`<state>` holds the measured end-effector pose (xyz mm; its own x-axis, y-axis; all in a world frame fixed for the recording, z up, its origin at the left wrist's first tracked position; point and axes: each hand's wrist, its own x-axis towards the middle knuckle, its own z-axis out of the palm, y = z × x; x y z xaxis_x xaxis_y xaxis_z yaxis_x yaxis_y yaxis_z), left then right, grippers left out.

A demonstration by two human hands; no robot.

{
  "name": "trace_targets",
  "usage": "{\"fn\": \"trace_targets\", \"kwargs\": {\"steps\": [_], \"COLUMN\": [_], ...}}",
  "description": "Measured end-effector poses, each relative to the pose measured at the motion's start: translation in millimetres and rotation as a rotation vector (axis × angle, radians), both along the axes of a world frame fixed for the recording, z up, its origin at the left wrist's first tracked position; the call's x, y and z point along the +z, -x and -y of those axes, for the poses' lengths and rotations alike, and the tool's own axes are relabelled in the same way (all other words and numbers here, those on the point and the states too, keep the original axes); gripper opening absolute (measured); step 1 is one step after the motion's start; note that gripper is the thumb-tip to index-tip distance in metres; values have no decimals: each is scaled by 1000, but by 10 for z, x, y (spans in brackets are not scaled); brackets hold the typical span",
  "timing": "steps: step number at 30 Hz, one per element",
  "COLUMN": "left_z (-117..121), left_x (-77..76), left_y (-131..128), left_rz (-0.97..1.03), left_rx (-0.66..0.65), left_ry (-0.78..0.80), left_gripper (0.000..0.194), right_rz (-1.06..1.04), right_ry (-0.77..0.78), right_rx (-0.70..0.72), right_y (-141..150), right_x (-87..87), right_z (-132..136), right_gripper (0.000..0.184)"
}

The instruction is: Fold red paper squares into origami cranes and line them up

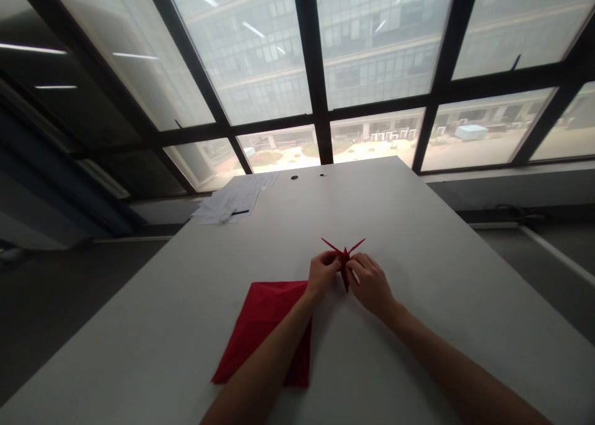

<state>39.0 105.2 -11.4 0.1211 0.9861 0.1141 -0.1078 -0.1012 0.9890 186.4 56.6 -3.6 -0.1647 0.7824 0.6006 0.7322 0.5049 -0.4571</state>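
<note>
Between my two hands is a small red folded-paper figure (345,275), with two thin points spread up and outward and a narrow point aimed toward me. My left hand (324,272) pinches its left side, fingers closed. On the right side, my right hand (369,279) also grips it with bent fingers and thumb. My fingers cover parts of the figure's middle. Beneath my left forearm is a larger red sheet (267,313), creased and roughly four-sided, flat on the white table (372,214); the forearm hides part of it.
Loose white papers (232,196) lie at the table's far left, with a dark pen-like stick (240,212) on them. Two small round holes, one a cable hole (294,178), sit near the far edge. Large dark-framed windows (320,90) stand beyond the table.
</note>
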Motion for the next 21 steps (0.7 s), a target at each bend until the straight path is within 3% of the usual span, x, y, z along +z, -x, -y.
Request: {"fn": "trace_targets", "kwargs": {"steps": [6,10,16,21], "left_z": [-2,12,0,-3], "left_x": [10,-5,-49,-59], "left_y": [7,-22,-23,-20], "left_rz": [-16,-9,99,118], "left_rx": [-9,30,50,22], "left_ry": [19,35,109,95], "left_gripper": [15,17,28,32], "right_rz": [39,7,-426,-546], "right_ry": [-17,0,220,258], "right_rx": [-22,-110,-217,-250], "right_y": [10,43,15,-26], "right_x": [-27,-19,-101,-187], "right_z": [4,25,-59,-136], "right_gripper": [18,16,15,17]}}
